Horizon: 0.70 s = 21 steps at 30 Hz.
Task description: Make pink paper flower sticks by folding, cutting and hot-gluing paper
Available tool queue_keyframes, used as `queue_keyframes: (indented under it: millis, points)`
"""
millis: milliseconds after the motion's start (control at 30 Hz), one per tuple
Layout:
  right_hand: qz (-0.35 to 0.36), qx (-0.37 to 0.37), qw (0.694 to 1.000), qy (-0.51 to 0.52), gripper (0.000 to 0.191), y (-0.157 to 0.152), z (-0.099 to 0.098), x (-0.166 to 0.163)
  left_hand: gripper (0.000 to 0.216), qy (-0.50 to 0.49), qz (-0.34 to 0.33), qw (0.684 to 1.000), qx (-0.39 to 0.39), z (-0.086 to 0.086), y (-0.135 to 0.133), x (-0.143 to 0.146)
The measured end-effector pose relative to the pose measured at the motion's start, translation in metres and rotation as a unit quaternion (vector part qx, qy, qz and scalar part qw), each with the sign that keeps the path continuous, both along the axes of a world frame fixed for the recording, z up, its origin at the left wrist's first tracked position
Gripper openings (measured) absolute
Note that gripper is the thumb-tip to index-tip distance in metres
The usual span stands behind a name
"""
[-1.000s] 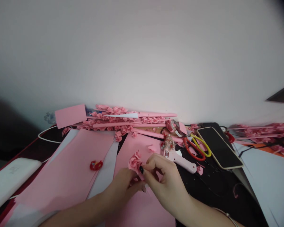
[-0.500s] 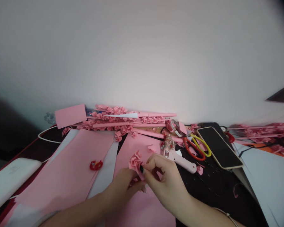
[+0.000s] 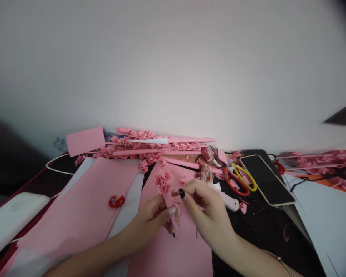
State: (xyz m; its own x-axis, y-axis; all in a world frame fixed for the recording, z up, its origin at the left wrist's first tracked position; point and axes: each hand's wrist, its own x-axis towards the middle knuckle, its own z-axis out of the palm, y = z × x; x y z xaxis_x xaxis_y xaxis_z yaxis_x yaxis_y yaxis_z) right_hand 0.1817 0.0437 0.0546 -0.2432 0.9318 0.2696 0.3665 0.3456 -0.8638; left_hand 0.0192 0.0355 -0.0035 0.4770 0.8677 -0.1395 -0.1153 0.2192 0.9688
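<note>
My left hand [image 3: 150, 221] is closed around the rolled pink stem of a paper flower [image 3: 164, 187]. Several folded pink blossoms cluster at the upper end of the stem, and its narrow tip points down toward me. Just right of the blossoms, my right hand [image 3: 209, 211] is closed in a pinch, thumb against index finger. Whatever lies in that pinch is too small or hidden to name. Beneath both hands lies a sheet of pink paper [image 3: 187, 250]. A pale pink glue gun [image 3: 230, 202] is partly covered by my right hand.
Behind are finished pink paper flowers [image 3: 138, 134] along the wall. Scissors with red and yellow handles [image 3: 244, 179] and a phone [image 3: 268, 181] lie to the right. On the left are pink sheets [image 3: 83, 196], a red hair tie [image 3: 116, 201] and a white power bank [image 3: 17, 219].
My right hand has drawn away from the stem, slightly up and right. The paper flower has turned, so its blossoms and stem show more fully. My left hand keeps its hold.
</note>
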Motion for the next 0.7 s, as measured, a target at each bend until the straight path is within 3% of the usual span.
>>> queue_keyframes:
  millis: [200,300,467,700]
  points:
    - [-0.062,0.052,0.994,-0.071,0.024,0.019,0.0,0.024,0.037,0.01,0.008,1.0,-0.004,0.011,0.004,-0.005]
    - [-0.105,0.103,0.973,-0.18,0.008,0.027,-0.01,0.046,0.034,0.031,0.021,0.999,0.002,0.015,0.004,-0.005]
    - [-0.159,0.121,0.915,-0.351,0.045,0.023,-0.038,0.082,0.033,0.028,0.034,0.999,-0.027,0.015,0.006,-0.002]
    - [-0.178,0.054,0.888,-0.42,0.054,0.011,-0.058,0.093,0.028,0.017,0.026,0.999,-0.025,0.01,0.009,-0.002]
